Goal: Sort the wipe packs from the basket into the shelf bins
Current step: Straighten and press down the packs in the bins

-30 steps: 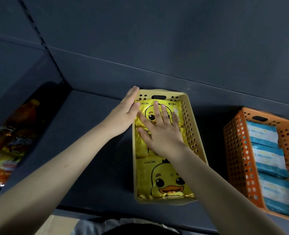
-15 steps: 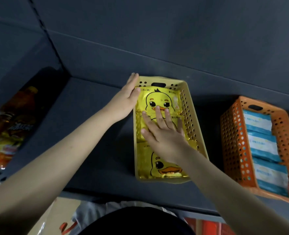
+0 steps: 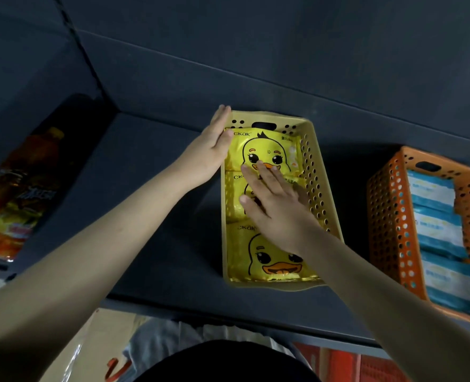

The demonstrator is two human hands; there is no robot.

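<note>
Three duck wipe packs (image 3: 267, 148) lie flat inside the yellow bin (image 3: 318, 194), in a row along its long axis, running away from the person. The right hand (image 3: 278, 213) is nearer — inside the bin, fingers straight, palm down on the middle pack (image 3: 233, 208). The left hand (image 3: 211, 153), flat too and holding nothing, rests against the bin's left wall near its far corner.

Single head-worn view, looking steeply down, close over the dark shelf (image 3: 156, 188), wide-angle.

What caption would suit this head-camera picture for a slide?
Right hand presses yellow duck wipe packs flat in a yellow bin while the left hand rests against its side.
</note>
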